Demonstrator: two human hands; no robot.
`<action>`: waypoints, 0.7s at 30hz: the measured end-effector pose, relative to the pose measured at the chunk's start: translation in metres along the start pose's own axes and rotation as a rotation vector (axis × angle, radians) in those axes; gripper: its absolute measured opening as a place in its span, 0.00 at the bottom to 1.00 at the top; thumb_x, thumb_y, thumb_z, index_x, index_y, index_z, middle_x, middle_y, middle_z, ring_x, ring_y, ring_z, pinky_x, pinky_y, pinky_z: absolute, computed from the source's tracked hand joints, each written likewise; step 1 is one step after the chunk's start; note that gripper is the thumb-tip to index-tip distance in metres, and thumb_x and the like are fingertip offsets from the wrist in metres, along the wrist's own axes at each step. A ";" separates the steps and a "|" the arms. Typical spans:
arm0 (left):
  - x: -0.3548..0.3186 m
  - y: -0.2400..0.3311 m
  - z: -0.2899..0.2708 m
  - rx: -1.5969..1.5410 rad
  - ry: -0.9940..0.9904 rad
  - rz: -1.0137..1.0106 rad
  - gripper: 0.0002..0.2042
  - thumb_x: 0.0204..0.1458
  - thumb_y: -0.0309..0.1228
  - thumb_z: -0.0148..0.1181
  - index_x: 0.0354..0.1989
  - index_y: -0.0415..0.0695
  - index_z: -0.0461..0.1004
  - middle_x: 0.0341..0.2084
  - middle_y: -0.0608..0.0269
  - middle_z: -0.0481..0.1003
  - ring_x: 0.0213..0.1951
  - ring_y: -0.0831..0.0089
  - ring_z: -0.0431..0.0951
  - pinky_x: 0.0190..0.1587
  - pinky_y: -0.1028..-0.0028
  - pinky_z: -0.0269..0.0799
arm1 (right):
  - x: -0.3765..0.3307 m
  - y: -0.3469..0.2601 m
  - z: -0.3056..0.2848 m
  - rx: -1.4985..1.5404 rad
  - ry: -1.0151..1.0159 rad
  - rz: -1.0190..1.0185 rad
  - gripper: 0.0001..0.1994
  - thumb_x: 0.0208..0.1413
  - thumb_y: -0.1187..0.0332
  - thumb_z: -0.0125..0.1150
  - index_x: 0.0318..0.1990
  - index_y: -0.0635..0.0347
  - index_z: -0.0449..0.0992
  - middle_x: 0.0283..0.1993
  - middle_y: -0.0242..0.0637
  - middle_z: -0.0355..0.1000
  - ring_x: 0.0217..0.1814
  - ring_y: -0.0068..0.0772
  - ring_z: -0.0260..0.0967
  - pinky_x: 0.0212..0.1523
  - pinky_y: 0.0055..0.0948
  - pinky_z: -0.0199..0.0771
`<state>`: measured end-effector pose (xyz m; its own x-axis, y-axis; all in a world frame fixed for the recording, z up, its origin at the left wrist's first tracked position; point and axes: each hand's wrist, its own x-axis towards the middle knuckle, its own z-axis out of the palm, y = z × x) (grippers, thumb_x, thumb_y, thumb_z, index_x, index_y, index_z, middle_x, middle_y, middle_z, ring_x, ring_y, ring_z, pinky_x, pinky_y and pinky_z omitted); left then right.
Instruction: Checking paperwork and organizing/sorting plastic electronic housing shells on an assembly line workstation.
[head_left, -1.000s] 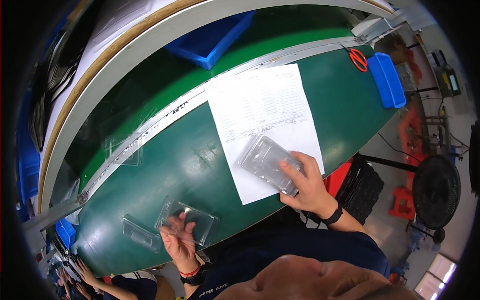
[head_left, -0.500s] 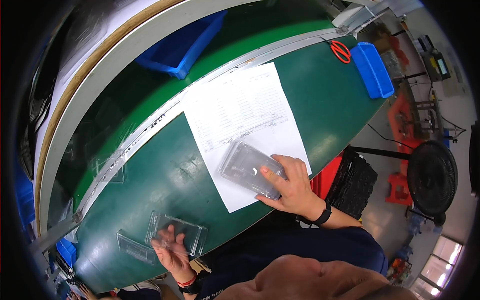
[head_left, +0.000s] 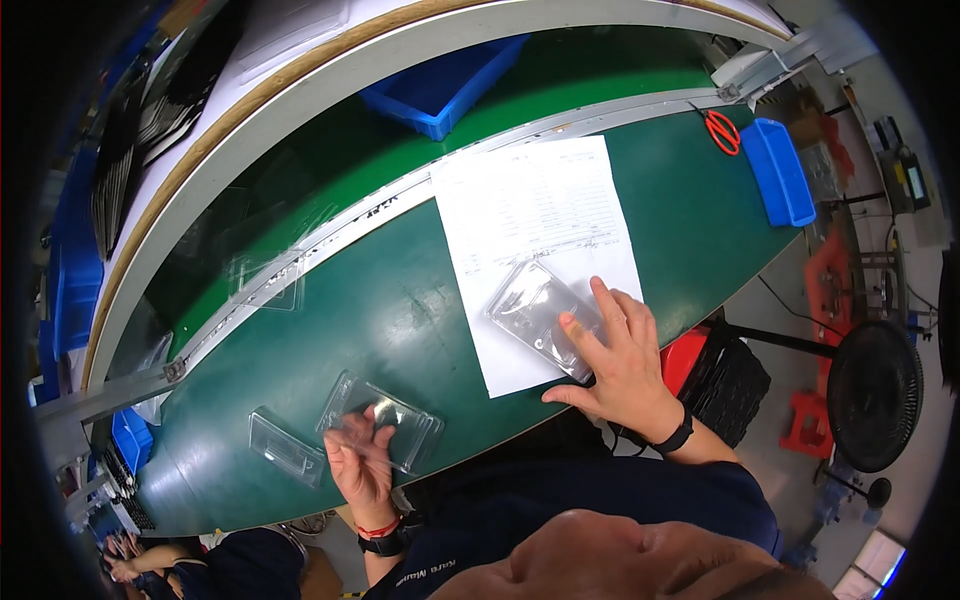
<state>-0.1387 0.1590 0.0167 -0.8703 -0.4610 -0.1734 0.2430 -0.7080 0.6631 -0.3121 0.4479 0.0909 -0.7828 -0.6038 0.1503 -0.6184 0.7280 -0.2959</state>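
My left hand (head_left: 362, 460) grips a clear plastic tray (head_left: 405, 412) by its near-left side; the fingers show through the plastic. Beside it on the green table lies a second clear plastic piece (head_left: 285, 447), narrow and long. Over a printed sheet of paper (head_left: 540, 210), a clear plastic box (head_left: 545, 315) rests tilted to the right. My right hand (head_left: 625, 365) is spread at the box's right end, a fingertip touching or just above its top. The other fingers stand apart from the box, and none wraps round it.
Red-handled scissors (head_left: 722, 133) and a blue bin (head_left: 780, 175) sit at the far right of the table. A larger blue bin (head_left: 440, 120) is behind the metal rail (head_left: 400, 200). At right stands a black fan (head_left: 875, 395). Another person's hands (head_left: 122, 560) show at lower left.
The whole view has shifted, with the table appearing farther right. My right hand's fingers have loosened from the box and spread. My left hand still has the clear tray.
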 end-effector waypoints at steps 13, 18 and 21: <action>0.004 -0.001 -0.005 0.013 -0.006 0.039 0.08 0.56 0.30 0.56 0.39 0.43 0.66 0.46 0.55 0.68 0.54 0.56 0.69 0.50 0.54 0.74 | 0.039 -0.009 0.036 0.010 0.197 -0.193 0.18 0.39 0.63 0.69 0.29 0.66 0.68 0.51 0.58 0.67 0.50 0.54 0.65 0.53 0.46 0.67; -0.001 0.001 0.004 0.045 -0.057 0.013 0.05 0.59 0.30 0.52 0.40 0.44 0.69 0.48 0.56 0.70 0.58 0.52 0.65 0.52 0.52 0.68 | 0.031 -0.008 0.046 0.133 0.187 -0.141 0.14 0.44 0.68 0.66 0.32 0.66 0.67 0.51 0.58 0.67 0.49 0.58 0.64 0.49 0.46 0.65; 0.012 -0.010 0.014 -0.019 -0.183 0.009 0.04 0.60 0.28 0.49 0.41 0.45 0.69 0.45 0.60 0.69 0.57 0.60 0.67 0.52 0.58 0.69 | 0.018 0.011 0.040 0.058 0.160 -0.033 0.17 0.48 0.74 0.61 0.46 0.67 0.68 0.53 0.56 0.64 0.55 0.58 0.61 0.55 0.43 0.62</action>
<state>-0.1569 0.1677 0.0183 -0.9313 -0.3630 -0.0310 0.2572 -0.7154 0.6497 -0.3303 0.4320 0.0528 -0.7659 -0.5647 0.3074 -0.6427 0.6859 -0.3412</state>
